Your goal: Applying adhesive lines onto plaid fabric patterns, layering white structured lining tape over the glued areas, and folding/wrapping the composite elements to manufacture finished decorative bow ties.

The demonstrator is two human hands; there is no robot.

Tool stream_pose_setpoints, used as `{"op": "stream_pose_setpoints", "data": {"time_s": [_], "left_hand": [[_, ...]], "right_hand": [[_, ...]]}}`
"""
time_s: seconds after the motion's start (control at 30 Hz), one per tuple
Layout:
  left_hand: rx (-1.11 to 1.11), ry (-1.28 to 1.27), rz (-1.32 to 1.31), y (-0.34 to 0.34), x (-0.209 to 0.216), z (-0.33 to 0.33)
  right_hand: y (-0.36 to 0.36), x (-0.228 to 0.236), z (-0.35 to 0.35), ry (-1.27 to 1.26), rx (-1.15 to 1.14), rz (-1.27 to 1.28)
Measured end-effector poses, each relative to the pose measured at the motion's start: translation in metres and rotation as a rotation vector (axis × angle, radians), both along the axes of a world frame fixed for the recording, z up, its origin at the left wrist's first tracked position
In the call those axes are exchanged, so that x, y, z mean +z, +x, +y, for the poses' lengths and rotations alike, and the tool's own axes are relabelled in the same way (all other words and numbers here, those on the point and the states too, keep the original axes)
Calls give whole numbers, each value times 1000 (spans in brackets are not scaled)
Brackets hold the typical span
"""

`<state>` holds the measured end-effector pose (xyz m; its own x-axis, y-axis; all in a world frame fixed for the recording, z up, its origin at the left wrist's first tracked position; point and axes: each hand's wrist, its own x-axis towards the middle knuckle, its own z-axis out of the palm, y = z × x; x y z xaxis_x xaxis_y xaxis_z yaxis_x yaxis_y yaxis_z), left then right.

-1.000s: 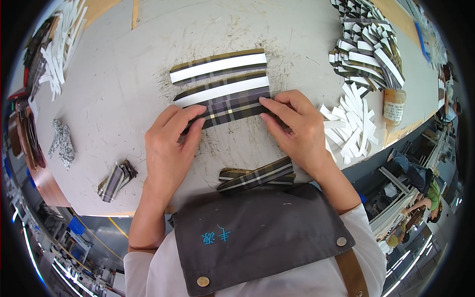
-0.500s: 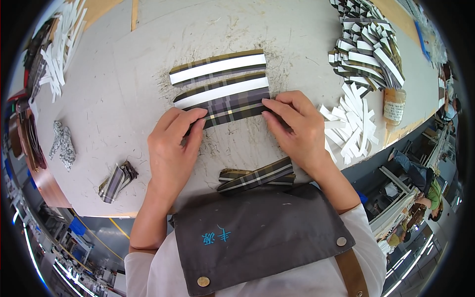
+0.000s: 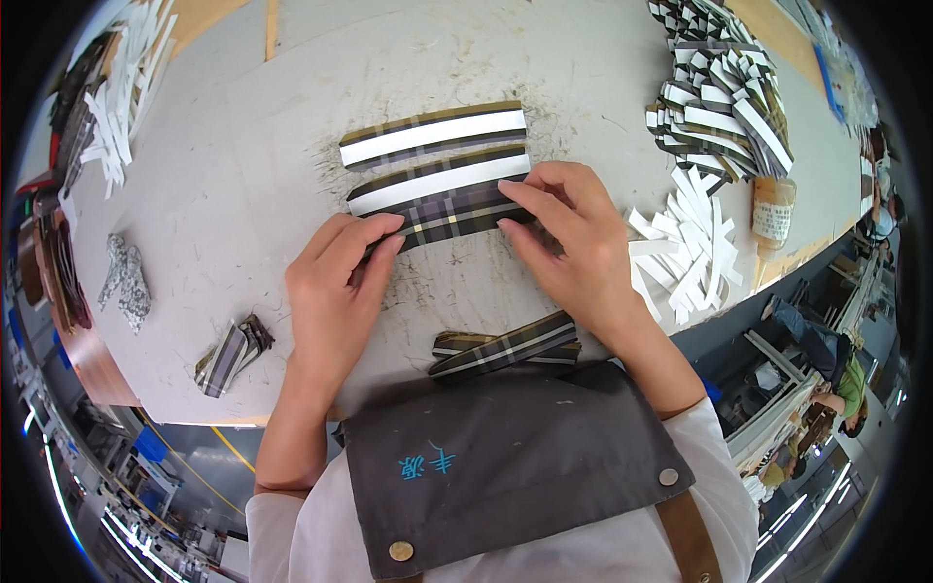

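And there it went: the right hand (image 3: 583, 238) slipped inward along the near plaid strip (image 3: 452, 209), leaving the very end it had worked at half a second earlier. Its index fingertip now sat over the cloth, up toward the white band, the thumb down by the near edge, the two spread wider than before rather than pressed together. That looked like a switch from holding the corner to tending the cloth a little further in.

Over on the other side, the left hand (image 3: 335, 267) held firm: thumb and index closed in a pinch on the near edge at the strip's left end, much as in the earlier frame. Its other fingers were curled behind, too hidden to call.

The strip itself lay flat on the table (image 3: 224, 146), square in front of the person, between the two hands, its white band facing up. Just beyond it, the far plaid strip (image 3: 432, 139) stayed parallel, untouched. No change around them either: the crossed plaid strips (image 3: 505, 350) rested by the apron (image 3: 515, 457), and the loose white strips (image 3: 690, 243) lay near the bottle (image 3: 774, 214) on the right.
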<state>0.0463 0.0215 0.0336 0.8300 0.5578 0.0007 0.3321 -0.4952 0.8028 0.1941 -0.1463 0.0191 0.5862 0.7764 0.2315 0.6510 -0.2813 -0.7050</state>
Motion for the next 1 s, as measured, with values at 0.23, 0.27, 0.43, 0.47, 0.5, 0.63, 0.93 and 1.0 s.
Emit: {"op": "stream_pose_setpoints", "data": {"time_s": [0.23, 0.27, 0.43, 0.47, 0.5, 0.63, 0.93, 1.0], "left_hand": [[33, 13, 110, -2, 7, 0], [38, 14, 110, -3, 5, 1], [57, 41, 109, -7, 3, 2], [59, 41, 107, -8, 2, 2], [69, 14, 95, -9, 0, 0], [68, 1, 75, -10, -1, 0], [-8, 0, 72, -12, -1, 4], [-13, 8, 74, -12, -1, 5]], "right_hand": [[-1, -3, 4, -19, -5, 5], [-1, -3, 4, -17, 0, 5], [-1, -1, 4, -42, -2, 10], [-1, -1, 3, -41, 0, 8], [-1, -1, 3, -40, 10, -9], [-2, 1, 3, -39, 22, -36], [-7, 3, 4, -34, 63, -55], [-8, 3, 3, -38, 65, -51]]}}
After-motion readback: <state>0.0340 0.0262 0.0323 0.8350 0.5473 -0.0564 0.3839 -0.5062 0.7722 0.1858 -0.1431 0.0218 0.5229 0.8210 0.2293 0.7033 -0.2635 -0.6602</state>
